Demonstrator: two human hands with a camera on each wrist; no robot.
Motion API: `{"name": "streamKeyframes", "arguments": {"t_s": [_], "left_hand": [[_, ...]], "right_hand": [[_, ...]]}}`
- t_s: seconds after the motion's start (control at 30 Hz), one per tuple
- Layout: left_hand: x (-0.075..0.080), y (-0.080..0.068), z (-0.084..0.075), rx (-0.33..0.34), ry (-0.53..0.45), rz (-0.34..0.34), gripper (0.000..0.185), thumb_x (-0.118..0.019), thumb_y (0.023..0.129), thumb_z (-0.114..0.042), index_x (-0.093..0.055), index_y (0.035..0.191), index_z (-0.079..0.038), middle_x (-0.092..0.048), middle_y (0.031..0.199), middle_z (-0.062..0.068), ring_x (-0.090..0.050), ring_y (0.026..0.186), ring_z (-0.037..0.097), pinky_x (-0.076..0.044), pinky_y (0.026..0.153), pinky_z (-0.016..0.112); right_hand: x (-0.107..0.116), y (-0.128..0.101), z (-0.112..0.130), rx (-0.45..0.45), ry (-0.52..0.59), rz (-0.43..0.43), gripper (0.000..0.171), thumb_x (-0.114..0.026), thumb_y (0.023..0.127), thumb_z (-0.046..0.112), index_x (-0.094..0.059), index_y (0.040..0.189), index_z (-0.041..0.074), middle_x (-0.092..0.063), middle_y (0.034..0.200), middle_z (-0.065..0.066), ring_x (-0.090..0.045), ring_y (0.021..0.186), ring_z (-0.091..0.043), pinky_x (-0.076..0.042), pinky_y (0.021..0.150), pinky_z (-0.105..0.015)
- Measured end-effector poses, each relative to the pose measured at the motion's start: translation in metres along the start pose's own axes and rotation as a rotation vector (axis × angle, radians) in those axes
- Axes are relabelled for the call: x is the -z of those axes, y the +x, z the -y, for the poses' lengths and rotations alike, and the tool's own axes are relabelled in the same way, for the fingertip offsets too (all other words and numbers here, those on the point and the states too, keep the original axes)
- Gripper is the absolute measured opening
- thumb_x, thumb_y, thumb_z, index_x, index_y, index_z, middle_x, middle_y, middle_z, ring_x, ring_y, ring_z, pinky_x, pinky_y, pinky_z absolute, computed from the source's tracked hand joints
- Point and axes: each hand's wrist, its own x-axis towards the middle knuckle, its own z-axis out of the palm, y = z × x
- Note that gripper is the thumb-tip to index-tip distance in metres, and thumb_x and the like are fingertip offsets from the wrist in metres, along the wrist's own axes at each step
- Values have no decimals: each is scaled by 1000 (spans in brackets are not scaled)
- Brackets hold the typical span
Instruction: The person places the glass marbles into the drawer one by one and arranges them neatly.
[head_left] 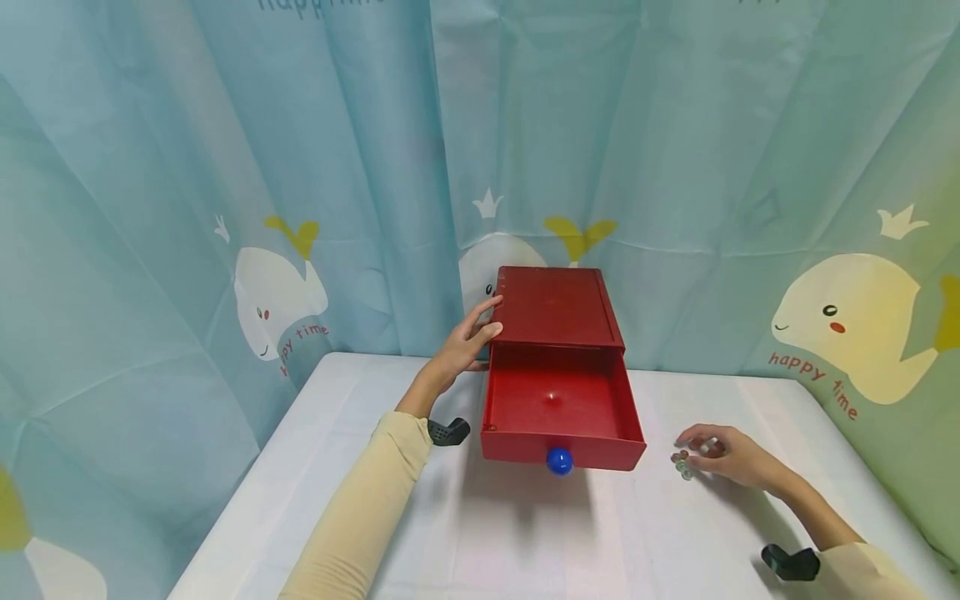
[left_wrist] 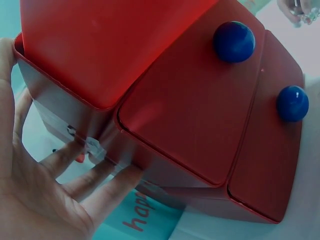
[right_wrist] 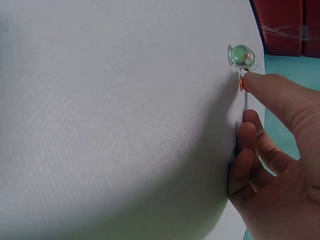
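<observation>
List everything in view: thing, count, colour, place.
drawer box: one, red, back middle of the table, upper drawer pulled open
knobs: two in the left wrist view, blue, one on each drawer front
marbles: a few, clear glass, on the cloth right of the box
table: one, white cloth
curtain: light blue with whales, behind
left hand: flat against the box's left side
right hand: fingertips at the marbles
</observation>
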Motion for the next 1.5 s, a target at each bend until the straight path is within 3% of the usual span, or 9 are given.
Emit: {"name": "streamKeyframes", "arguments": {"t_s": [0.57,1.17,1.5], "left_hand": [[0,0,0,2,0,1,60,-56,100,-44,-35,157,-44,-37,161,9,-46,139,34,-52,97,60],[0,0,1,0,6,0,61,-55,100,-44,-35,157,-43,-36,161,11,-45,140,36,-52,97,62],[-1,-1,0,3,10,-2,63,-56,99,-45,-34,158,-43,-36,162,11,-45,141,36,-51,98,62]], "right_hand": [[-3,0,1,17,-31,-50,13,-75,90,6,-72,100,13,-69,96,-1,-49,75,-5,-42,64,-25],[-4,0,0,-52,-31,-39,14,-75,90,5,-71,101,13,-67,97,-1,-48,74,-8,-40,63,-26],[4,2,2,74,-25,2,12,-75,90,5,-70,97,13,-66,87,5,-52,74,-3,-44,62,-24]]}}
